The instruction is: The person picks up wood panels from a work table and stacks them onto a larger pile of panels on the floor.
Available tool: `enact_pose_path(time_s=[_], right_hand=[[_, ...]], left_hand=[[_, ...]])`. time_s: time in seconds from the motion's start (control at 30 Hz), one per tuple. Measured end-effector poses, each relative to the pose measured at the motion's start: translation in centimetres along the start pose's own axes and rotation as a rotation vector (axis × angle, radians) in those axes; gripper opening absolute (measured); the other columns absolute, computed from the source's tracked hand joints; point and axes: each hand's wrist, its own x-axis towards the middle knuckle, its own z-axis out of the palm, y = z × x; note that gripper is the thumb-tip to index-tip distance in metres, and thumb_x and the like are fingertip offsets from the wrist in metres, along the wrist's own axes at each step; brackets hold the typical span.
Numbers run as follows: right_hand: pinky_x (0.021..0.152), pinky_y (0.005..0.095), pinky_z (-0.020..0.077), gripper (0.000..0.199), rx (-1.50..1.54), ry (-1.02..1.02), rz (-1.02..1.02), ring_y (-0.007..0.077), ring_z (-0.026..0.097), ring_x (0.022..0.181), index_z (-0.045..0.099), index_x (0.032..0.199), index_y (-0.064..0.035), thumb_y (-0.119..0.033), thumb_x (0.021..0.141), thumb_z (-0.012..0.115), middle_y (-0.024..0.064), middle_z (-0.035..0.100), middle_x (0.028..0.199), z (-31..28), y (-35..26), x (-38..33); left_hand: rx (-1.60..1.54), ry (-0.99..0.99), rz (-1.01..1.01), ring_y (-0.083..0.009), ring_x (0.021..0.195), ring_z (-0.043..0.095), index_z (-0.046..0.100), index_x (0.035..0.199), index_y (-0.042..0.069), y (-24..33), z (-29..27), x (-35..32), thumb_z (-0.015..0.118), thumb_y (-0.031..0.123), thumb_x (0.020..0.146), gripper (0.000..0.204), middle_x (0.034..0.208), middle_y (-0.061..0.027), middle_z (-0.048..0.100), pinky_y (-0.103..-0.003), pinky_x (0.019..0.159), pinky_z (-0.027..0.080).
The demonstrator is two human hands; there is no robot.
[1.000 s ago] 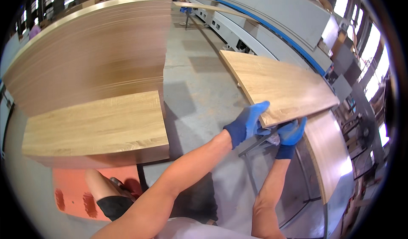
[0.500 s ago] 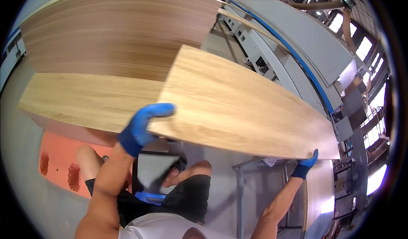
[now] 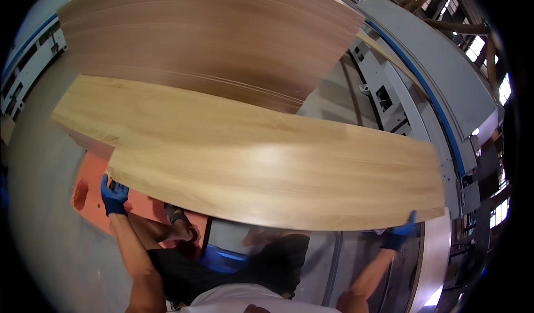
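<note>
A long wood-grain board (image 3: pixel 267 163) stretches across the middle, level and overlapping the low stack of boards (image 3: pixel 89 104) at its left. My left hand (image 3: pixel 114 195), in a blue work glove, is closed on the board's near left corner. Far to the right, my right hand (image 3: pixel 401 232), gloved in blue too, grips the near edge by the right corner, thumb on top. The fingers of both hands are partly hidden under the board. Whether the board rests on the low stack or hangs just above it, I cannot tell.
A tall stack of boards (image 3: pixel 206 40) stands behind. Grey machines with blue strips flank it, one on the right (image 3: pixel 428 51) and one at the far left (image 3: pixel 33 57). Below lie an orange platform (image 3: pixel 94 185) and a blue item (image 3: pixel 222 257). Another pale board (image 3: pixel 431 257) sits at right.
The board has swung from a tilt to nearly level, and its left end has moved left over the low stack. My left hand went left and down with it. The view has shifted.
</note>
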Motion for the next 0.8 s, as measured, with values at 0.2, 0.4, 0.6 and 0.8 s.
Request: enact_pose_path(time_s=[0.2, 0.4, 0.6, 0.8], right_hand=[[0.096, 0.0461, 0.0310, 0.043, 0.463, -0.295, 0.947, 0.0323, 0.042, 0.110, 0.041, 0.119, -0.0014, -0.023, 0.082, 0.047, 0.0153, 0.044, 0.121, 12.1, 14.9, -16.7], [0.062, 0.0318, 0.0483, 0.030, -0.223, -0.749, 1.257, 0.0251, 0.059, 0.070, 0.055, 0.098, 0.0030, -0.022, 0.084, 0.049, 0.0136, 0.060, 0.086, 18.3, 17.8, -25.9], [0.066, 0.0291, 0.0450, 0.025, -1.045, -0.688, -0.085, 0.0173, 0.056, 0.073, 0.056, 0.095, 0.0050, -0.015, 0.080, 0.053, 0.0095, 0.061, 0.085, 17.2, 16.4, -17.4], [0.075, 0.0283, 0.0413, 0.036, -0.880, -0.803, 0.345, 0.0167, 0.054, 0.081, 0.055, 0.099, 0.0054, -0.027, 0.084, 0.052, 0.0118, 0.061, 0.091, 20.4, 24.2, -16.2]], left_hand=[[0.635, 0.139, 0.168, -0.0182, 0.067, 0.049, 0.056, 0.087, 0.012, 0.0, 1.9, 5.6, 0.056, 0.047, 0.074, 0.037, 0.079, -0.0047, 0.055, -0.032, 0.060, 0.038], [1.103, 0.278, 0.416, -0.0190, 0.050, 0.045, 0.058, 0.069, 0.001, -9.0, 4.0, 6.9, 0.059, 0.039, 0.075, 0.039, 0.058, -0.0074, 0.050, -0.030, 0.052, 0.038], [1.012, 0.308, 1.192, -0.0211, 0.060, 0.051, 0.060, 0.082, -0.010, -12.4, 2.0, 12.0, 0.053, 0.044, 0.081, 0.054, 0.068, -0.0119, 0.061, -0.034, 0.060, 0.042], [1.306, 0.440, 0.809, -0.0269, 0.045, 0.045, 0.053, 0.056, -0.010, -5.4, 1.8, 17.4, 0.044, 0.053, 0.080, 0.068, 0.046, -0.0158, 0.050, -0.039, 0.047, 0.034]])
